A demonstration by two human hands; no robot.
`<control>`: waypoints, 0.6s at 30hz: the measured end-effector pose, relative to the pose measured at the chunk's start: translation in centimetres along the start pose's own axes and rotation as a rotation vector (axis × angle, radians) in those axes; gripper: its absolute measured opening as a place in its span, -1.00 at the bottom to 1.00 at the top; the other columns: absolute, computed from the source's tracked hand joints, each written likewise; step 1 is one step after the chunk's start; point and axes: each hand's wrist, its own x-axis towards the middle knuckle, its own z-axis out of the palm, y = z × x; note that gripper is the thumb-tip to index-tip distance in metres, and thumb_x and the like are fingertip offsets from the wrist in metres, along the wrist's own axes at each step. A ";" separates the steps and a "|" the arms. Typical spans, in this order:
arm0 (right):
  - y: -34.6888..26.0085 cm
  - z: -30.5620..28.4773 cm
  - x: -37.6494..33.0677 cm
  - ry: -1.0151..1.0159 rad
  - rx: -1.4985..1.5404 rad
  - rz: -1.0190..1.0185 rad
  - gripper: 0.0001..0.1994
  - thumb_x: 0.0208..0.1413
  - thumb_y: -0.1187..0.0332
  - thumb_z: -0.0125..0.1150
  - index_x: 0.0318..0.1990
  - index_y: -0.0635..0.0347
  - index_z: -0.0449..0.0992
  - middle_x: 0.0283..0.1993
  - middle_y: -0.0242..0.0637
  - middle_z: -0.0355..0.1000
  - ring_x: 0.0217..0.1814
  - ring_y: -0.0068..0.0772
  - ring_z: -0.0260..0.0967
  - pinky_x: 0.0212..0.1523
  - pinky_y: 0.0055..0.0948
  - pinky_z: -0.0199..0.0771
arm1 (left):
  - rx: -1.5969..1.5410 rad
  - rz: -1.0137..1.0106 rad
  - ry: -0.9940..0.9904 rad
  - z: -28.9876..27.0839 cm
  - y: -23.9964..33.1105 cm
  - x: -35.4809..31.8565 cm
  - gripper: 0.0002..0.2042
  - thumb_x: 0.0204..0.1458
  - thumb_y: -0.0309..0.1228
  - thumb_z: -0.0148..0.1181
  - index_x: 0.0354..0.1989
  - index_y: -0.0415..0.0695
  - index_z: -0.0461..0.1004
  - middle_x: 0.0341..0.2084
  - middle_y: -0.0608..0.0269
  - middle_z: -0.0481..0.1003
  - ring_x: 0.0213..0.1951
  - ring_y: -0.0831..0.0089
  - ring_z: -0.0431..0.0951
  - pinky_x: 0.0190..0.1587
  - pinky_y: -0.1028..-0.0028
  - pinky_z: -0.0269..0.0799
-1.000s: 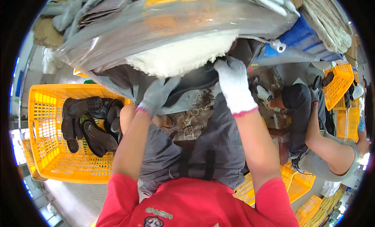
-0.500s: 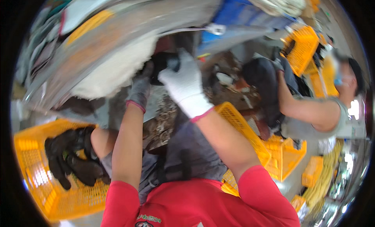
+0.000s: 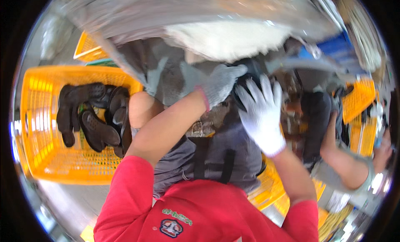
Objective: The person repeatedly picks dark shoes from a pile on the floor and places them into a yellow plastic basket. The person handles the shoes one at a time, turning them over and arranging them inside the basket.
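My left hand [image 3: 220,85], in a greyish knit glove, grips the left side of a glossy black object [image 3: 251,67]; its kind I cannot make out through the blur. My right hand [image 3: 262,112], in a white knit glove, lies against the near side of it with fingers spread. Both hands are close together above my lap, under the edge of a fluffy white cloth [image 3: 229,40]. Left of my knee, a yellow crate [image 3: 39,158] holds several dark, sole-shaped pieces [image 3: 98,127].
Clear plastic sheeting [image 3: 166,10] hangs over the white cloth. Scraps [image 3: 204,128] lie below my hands. Yellow crates [image 3: 268,181] stand by my right side. At the right a person [image 3: 348,163] sits with bent knees, near another yellow crate [image 3: 358,100].
My view has swung left, bringing the left crate more fully in. Both hands still meet at the black object; my right hand's fingers are now spread over its near side.
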 end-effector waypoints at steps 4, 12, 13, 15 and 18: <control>-3.6 0.4 -1.2 0.136 0.367 -0.109 -0.52 0.07 0.37 0.54 0.18 0.23 0.66 0.19 0.04 0.63 0.18 0.08 0.64 0.30 -0.09 0.60 | -0.744 -0.118 0.024 -1.8 0.1 -3.6 -0.24 0.43 0.33 -0.11 0.32 -0.19 0.47 0.02 -0.10 0.63 -0.09 0.07 0.70 0.11 0.09 0.69; -6.6 6.1 5.0 0.318 0.552 0.194 -0.69 0.28 0.18 0.46 -0.02 0.24 0.70 -0.21 -0.03 0.69 -0.22 0.03 0.70 -0.17 -0.18 0.70 | -0.251 0.279 0.127 -6.8 -2.2 -1.8 -0.36 0.45 0.13 -0.05 0.48 -0.10 0.29 0.23 0.04 0.52 0.19 0.14 0.56 0.29 0.14 0.50; -6.3 6.1 6.2 0.223 0.439 0.194 -0.70 0.25 0.16 0.46 -0.08 0.21 0.70 -0.22 -0.04 0.68 -0.22 0.02 0.70 -0.17 -0.18 0.70 | -0.126 0.242 0.243 -6.7 -2.6 -1.8 -0.44 0.49 0.02 -0.05 0.48 -0.10 0.29 0.23 0.07 0.52 0.20 0.17 0.56 0.30 0.17 0.51; -5.5 5.8 7.4 0.305 0.077 -0.105 -0.69 0.22 0.09 0.42 -0.20 0.19 0.68 -0.25 -0.06 0.67 -0.23 0.05 0.67 -0.20 -0.13 0.66 | 0.302 0.553 0.426 -6.5 -3.8 -1.7 -0.47 0.43 0.05 0.09 0.34 -0.09 0.39 0.07 0.06 0.58 0.07 0.13 0.63 0.20 0.17 0.59; -5.5 4.0 7.1 -0.078 0.885 0.225 -0.57 0.27 -0.01 0.32 -0.08 0.25 0.68 -0.30 -0.14 0.64 -0.25 0.00 0.63 -0.18 -0.12 0.58 | -0.310 0.163 0.301 -6.3 -4.2 -1.2 -0.44 0.42 0.16 0.06 0.26 -0.10 0.43 0.01 0.05 0.61 0.02 0.13 0.66 0.16 0.19 0.62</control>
